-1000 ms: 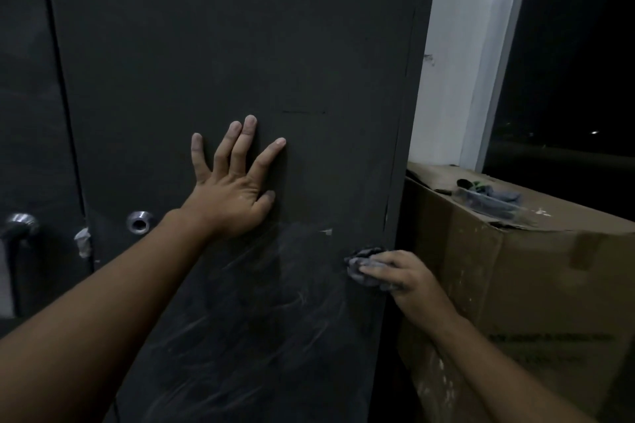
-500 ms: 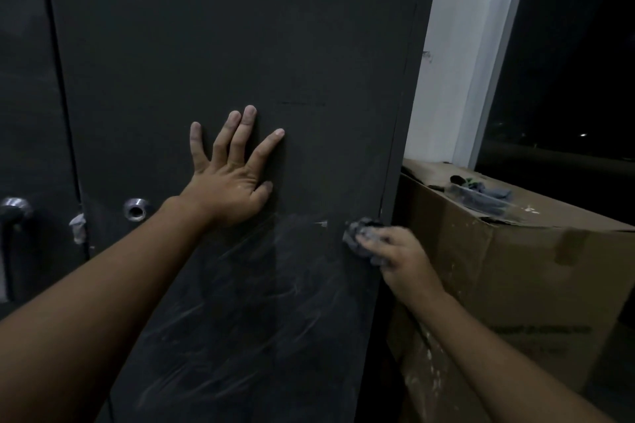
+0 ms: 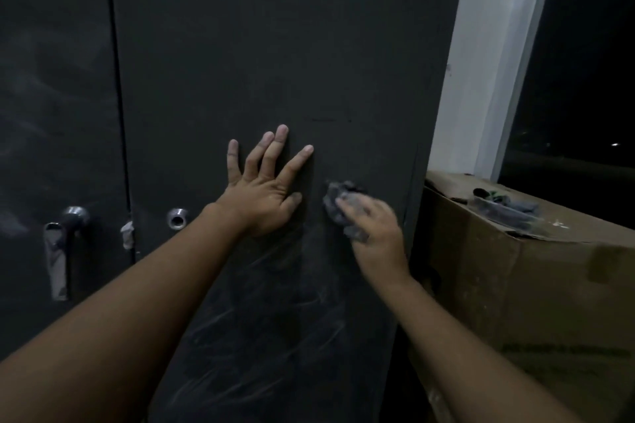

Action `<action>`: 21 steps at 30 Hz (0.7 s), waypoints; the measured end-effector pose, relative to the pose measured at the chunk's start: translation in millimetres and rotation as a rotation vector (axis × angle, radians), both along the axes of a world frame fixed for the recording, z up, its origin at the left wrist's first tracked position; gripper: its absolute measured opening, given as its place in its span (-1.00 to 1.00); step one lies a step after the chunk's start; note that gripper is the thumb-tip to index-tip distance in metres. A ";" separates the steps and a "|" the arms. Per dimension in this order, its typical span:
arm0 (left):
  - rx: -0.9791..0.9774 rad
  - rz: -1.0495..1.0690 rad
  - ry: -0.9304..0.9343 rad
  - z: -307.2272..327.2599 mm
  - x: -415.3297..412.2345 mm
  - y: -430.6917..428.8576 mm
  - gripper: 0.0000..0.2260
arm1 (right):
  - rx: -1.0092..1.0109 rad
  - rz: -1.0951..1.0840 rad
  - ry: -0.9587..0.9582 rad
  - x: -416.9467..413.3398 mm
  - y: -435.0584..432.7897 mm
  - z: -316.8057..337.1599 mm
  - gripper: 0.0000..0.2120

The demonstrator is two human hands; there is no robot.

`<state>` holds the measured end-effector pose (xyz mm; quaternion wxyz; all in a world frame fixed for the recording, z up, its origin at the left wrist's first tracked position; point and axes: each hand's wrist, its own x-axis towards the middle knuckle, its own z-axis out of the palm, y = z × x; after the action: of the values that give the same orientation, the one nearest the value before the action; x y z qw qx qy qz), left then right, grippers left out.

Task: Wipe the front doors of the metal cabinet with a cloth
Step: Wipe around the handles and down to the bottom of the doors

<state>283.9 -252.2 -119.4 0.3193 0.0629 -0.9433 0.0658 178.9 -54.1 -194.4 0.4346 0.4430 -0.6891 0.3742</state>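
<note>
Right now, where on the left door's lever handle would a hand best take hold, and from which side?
Probably the long flat blade of the lever handle, hanging down below its round hub. Come from the front, fingers wrapping across it; the left hand is nearer.

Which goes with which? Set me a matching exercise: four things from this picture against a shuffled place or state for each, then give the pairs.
Things
1. left hand
2. cloth
3. cardboard box
4. handle

Place or state
A. silver, on the left door
B. bunched under the right hand
C. flat on the right door, fingers spread
D. brown, at the far right

Pairs: 1-C, 2-B, 3-D, 4-A
</note>
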 end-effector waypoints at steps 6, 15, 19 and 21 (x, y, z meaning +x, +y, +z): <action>0.006 -0.074 0.026 0.9 11.8 -0.3 -0.39 | 0.598 0.107 0.227 2.2 -3.7 -49.6 -0.68; -0.111 -0.020 0.193 -21.4 77.7 -48.6 -0.46 | 0.128 0.079 0.178 0.8 -6.0 3.0 -0.45; 0.071 0.030 0.243 -34.1 99.1 -75.2 -0.65 | -0.025 -0.005 0.099 18.6 -44.8 8.7 -0.54; 0.066 0.013 0.181 -39.2 107.9 -84.7 -0.75 | 0.009 0.025 0.105 30.3 -61.8 -2.9 -0.55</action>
<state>391.8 -337.0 -158.7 0.4006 0.0854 -0.9117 0.0308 209.2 -115.9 -197.3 0.4633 0.4727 -0.6615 0.3527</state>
